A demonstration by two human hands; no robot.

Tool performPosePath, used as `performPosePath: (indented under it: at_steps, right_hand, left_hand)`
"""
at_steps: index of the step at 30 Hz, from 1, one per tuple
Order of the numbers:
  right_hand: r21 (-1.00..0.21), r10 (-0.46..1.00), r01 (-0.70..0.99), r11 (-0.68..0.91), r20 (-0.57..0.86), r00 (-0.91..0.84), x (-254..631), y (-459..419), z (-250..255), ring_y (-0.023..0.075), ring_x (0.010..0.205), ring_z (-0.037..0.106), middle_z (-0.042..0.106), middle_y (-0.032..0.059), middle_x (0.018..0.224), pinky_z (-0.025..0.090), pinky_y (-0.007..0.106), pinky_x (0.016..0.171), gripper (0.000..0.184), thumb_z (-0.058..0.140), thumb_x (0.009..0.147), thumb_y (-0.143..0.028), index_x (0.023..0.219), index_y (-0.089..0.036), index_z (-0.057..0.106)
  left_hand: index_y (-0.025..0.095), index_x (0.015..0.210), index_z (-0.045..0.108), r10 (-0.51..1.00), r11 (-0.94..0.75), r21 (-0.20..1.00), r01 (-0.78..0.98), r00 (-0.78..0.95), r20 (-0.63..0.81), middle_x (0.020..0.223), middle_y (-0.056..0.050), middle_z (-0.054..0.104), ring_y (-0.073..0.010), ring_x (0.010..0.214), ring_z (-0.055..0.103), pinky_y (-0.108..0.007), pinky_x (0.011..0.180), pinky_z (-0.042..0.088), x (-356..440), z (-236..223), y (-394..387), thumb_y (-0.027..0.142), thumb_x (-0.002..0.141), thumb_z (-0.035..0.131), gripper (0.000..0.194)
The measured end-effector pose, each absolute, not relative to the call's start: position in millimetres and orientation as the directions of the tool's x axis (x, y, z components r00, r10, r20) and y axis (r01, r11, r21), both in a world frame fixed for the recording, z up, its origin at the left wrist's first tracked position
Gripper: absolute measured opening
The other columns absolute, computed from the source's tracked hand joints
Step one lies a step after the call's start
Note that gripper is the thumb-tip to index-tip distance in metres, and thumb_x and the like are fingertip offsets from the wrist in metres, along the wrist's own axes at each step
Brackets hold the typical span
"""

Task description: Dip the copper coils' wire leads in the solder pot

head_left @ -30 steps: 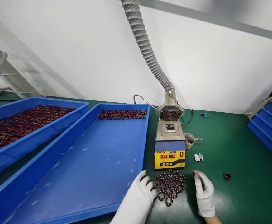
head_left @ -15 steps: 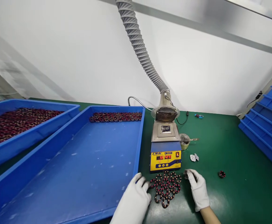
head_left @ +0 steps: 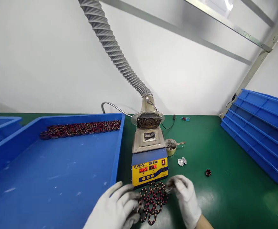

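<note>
A cluster of dark rings [head_left: 151, 206] with red and copper-coloured dots lies on the green table in front of the solder pot [head_left: 149, 171]. My left hand [head_left: 119, 205], in a white glove with dark-stained fingertips, is at the cluster's left side. Its fingers are curled around one ring [head_left: 141, 206], which looks tilted on its edge. At the cluster's right edge is my gloved right hand [head_left: 184, 197], thumb and fingers pinched together. Motion blur hides what, if anything, is between those fingertips.
A large blue tray [head_left: 81, 178] with rows of rings along its far wall stands left. A tub of dross [head_left: 171, 152] with a utensil across it, metal scraps [head_left: 181, 161] and a single ring [head_left: 208, 172] lie right. Blue trays [head_left: 255, 127] are stacked beyond; an exhaust hose [head_left: 119, 57] hangs overhead.
The view has turned right, shifting everything left. My right hand has come in to the right edge of the ring cluster. My left fingers have curled over the rings on the left side.
</note>
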State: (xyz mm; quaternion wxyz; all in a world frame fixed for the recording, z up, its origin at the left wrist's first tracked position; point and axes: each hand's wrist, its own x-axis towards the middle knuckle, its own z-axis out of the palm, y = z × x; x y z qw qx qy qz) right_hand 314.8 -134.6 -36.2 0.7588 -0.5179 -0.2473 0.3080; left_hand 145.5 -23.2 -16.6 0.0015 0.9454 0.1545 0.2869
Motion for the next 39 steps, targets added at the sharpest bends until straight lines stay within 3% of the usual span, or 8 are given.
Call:
performPosePath:
  at_steps: [3,6,15,18,21,24,33,39]
  right_hand:
    - [-0.896,0.915,-0.391,0.211,0.04,0.401,291.3,-103.6,7.5,0.0161,0.07,0.061,0.065,0.0049,0.078,0.048,0.028,0.068,0.029,0.073,0.06,-0.034,0.08,-0.015,0.063]
    - [-0.748,0.959,-0.625,0.223,0.054,0.278,280.3,-76.7,42.3,0.0136,0.065,0.06,0.063,0.0002,0.073,0.048,0.028,0.069,0.033,0.077,0.053,-0.031,0.078,-0.019,0.059]
    - [-0.788,0.873,-0.43,0.441,0.265,0.41,302.9,-43.3,61.9,0.013,0.068,0.059,0.064,0.0006,0.074,0.046,0.023,0.068,0.023,0.074,0.059,-0.022,0.078,-0.019,0.062]
    - [-0.814,0.88,-0.401,0.421,0.259,0.399,304.3,-42.8,63.5,0.013,0.063,0.058,0.063,0.0004,0.067,0.045,0.023,0.064,0.02,0.076,0.057,-0.026,0.069,-0.018,0.062]
    - [-0.821,0.917,-0.441,0.363,0.229,0.327,301.1,-42.9,63.4,0.0131,0.06,0.058,0.063,0.0001,0.065,0.045,0.024,0.06,0.022,0.077,0.055,-0.029,0.066,-0.019,0.062]
    - [-0.81,0.939,-0.486,0.33,0.228,0.258,299.2,-40.0,56.9,0.0126,0.059,0.057,0.061,-0.0015,0.065,0.045,0.023,0.058,0.025,0.078,0.054,-0.032,0.068,-0.021,0.06]
    - [-0.911,0.922,-0.155,0.382,0.364,0.13,310.6,-39.2,45.9,0.0183,0.069,0.06,0.066,0.0038,0.075,0.048,0.03,0.064,0.02,0.074,0.059,-0.031,0.075,-0.022,0.065]
    - [-0.849,0.871,-0.26,0.46,0.375,0.318,304.8,-33.2,41.6,0.0123,0.051,0.054,0.062,-0.0002,0.055,0.044,0.022,0.05,0.016,0.073,0.06,-0.035,0.057,-0.021,0.065]
  left_hand:
    - [0.023,0.08,0.057,0.07,-0.967,-0.118,0.227,0.681,0.729,0.08,-0.001,0.07,-0.0204,0.077,0.062,-0.04,0.08,0.039,155.4,24.4,-15.7,0.026,0.076,0.045,0.013]
    - [0.021,0.088,0.052,0.1,-0.946,-0.097,0.31,0.562,0.821,0.085,-0.006,0.069,-0.0224,0.082,0.06,-0.043,0.084,0.038,165.6,58.7,-14.4,0.021,0.08,0.041,0.013]
    - [0.019,0.1,0.052,0.113,-0.933,-0.048,0.357,0.418,0.902,0.097,-0.006,0.065,-0.0186,0.093,0.058,-0.04,0.09,0.041,185.3,65.8,2.1,0.015,0.076,0.052,0.024]
    - [0.025,0.1,0.051,0.216,-0.947,0.099,0.305,0.376,0.901,0.103,-0.005,0.062,-0.0193,0.099,0.056,-0.04,0.09,0.044,180.4,62.9,6.0,0.022,0.075,0.056,0.025]
    - [0.026,0.116,0.041,0.507,-0.855,0.405,0.325,0.355,0.786,0.118,-0.008,0.054,-0.0228,0.108,0.052,-0.039,0.086,0.048,174.8,62.4,6.5,0.026,0.069,0.063,0.052]
    - [0.03,0.118,0.042,0.561,-0.826,0.5,0.258,0.456,0.691,0.114,-0.004,0.058,-0.0196,0.101,0.057,-0.031,0.082,0.052,172.4,61.1,9.2,0.019,0.068,0.062,0.055]
    - [0.027,0.105,0.05,0.285,-0.958,0.248,0.141,0.46,0.841,0.1,-0.001,0.066,-0.0139,0.096,0.058,-0.027,0.084,0.049,165.5,59.8,18.4,0.027,0.08,0.05,0.025]
    - [0.028,0.107,0.046,0.225,-0.969,0.145,0.202,0.469,0.854,0.108,-0.004,0.062,-0.0162,0.102,0.055,-0.032,0.087,0.047,168.2,59.9,16.6,0.029,0.083,0.046,0.024]
